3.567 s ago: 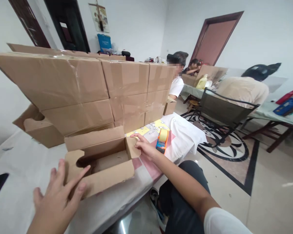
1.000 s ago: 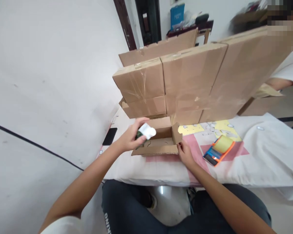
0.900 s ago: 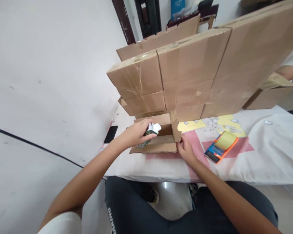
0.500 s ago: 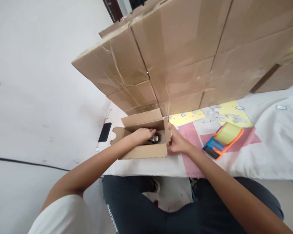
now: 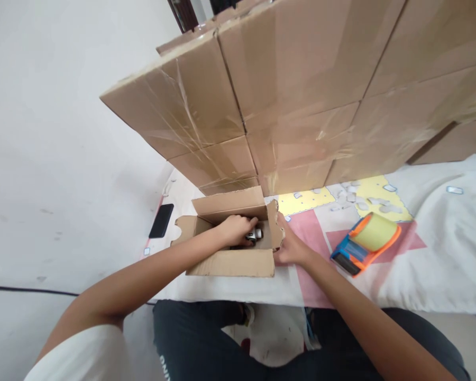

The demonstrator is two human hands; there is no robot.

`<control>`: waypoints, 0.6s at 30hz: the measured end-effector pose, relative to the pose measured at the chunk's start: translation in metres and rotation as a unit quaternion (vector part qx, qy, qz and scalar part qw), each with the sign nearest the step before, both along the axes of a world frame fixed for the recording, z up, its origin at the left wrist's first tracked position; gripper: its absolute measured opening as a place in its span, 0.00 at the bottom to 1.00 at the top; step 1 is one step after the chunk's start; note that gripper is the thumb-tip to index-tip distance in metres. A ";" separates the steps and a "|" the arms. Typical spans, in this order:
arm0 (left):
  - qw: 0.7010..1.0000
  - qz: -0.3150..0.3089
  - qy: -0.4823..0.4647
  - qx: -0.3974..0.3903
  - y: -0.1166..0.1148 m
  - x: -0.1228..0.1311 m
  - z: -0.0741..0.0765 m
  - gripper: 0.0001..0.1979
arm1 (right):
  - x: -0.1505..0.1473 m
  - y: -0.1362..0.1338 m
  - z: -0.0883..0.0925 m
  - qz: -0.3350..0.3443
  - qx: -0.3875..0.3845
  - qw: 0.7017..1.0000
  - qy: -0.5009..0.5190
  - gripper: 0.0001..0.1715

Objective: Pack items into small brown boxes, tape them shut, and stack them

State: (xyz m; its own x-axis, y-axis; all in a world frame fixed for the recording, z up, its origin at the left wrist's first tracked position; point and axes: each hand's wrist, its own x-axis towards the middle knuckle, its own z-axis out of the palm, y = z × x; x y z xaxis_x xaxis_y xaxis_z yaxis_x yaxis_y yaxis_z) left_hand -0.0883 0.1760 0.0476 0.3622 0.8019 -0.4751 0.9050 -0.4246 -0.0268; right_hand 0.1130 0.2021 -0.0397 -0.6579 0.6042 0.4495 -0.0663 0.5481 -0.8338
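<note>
A small open cardboard box (image 5: 230,263) lies on the cloth-covered table, its flaps spread outward. My left hand (image 5: 235,229) reaches down inside it, fingers curled round a small dark and white item (image 5: 255,235) that rests low in the box. My right hand (image 5: 289,247) sits at the box's right side, fingers closed on the right flap (image 5: 276,230). Most of the item is hidden by my left hand.
A wall of taped cardboard boxes (image 5: 301,100) stands right behind the open box. An orange and blue tape dispenser (image 5: 365,242) lies to the right on the pink and yellow cloth. A black phone (image 5: 161,220) lies left, near the white wall. Small white scraps (image 5: 351,191) litter the yellow patch.
My left hand carried the small item from above the box down into it. My right hand stayed at the right flap. The view moved closer and tilted down.
</note>
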 end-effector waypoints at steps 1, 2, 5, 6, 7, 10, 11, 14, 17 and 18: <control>1.000 0.000 -0.002 -0.001 0.000 0.001 -0.001 0.26 | 0.000 0.000 0.001 0.000 -0.004 1.000 -0.001 0.66; 1.000 0.001 -0.005 0.000 0.000 0.001 -0.002 0.27 | 0.001 0.000 0.001 0.000 -0.009 1.000 -0.002 0.65; 1.000 0.004 -0.012 0.004 0.000 -0.001 -0.004 0.27 | 0.001 0.000 0.004 -0.002 -0.014 1.000 -0.004 0.64; 1.000 0.005 -0.014 0.004 -0.001 -0.002 -0.005 0.27 | 0.001 0.000 0.005 -0.002 -0.013 1.000 -0.004 0.65; 1.000 0.006 -0.016 0.004 -0.001 -0.003 -0.006 0.26 | 0.001 0.000 0.005 -0.002 -0.014 1.000 -0.005 0.65; 1.000 0.008 -0.023 0.000 -0.002 -0.002 -0.009 0.26 | 0.001 -0.001 0.005 -0.004 -0.010 1.000 -0.010 0.65; 1.000 0.009 -0.026 -0.002 -0.001 -0.001 -0.010 0.27 | 0.001 -0.001 0.004 -0.005 -0.008 1.000 -0.011 0.65; 0.999 0.009 -0.035 -0.007 0.004 0.004 -0.004 0.27 | 0.001 0.000 0.004 -0.007 0.002 1.000 -0.012 0.67; 0.998 0.010 -0.069 -0.012 0.003 -0.001 0.019 0.27 | 0.003 0.001 0.006 -0.009 0.008 1.000 -0.011 0.66; 0.993 0.031 -0.114 -0.007 -0.002 -0.009 0.030 0.25 | 0.004 0.002 0.008 -0.006 0.010 1.000 -0.014 0.66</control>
State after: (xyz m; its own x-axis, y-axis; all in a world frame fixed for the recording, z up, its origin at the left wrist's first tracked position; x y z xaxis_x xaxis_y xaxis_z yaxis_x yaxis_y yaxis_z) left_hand -0.0971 0.1737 0.0773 0.4123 0.8198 -0.3974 0.9110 -0.3677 0.1866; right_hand 0.1165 0.2038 -0.0320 -0.6627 0.6038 0.4430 -0.0368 0.5646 -0.8246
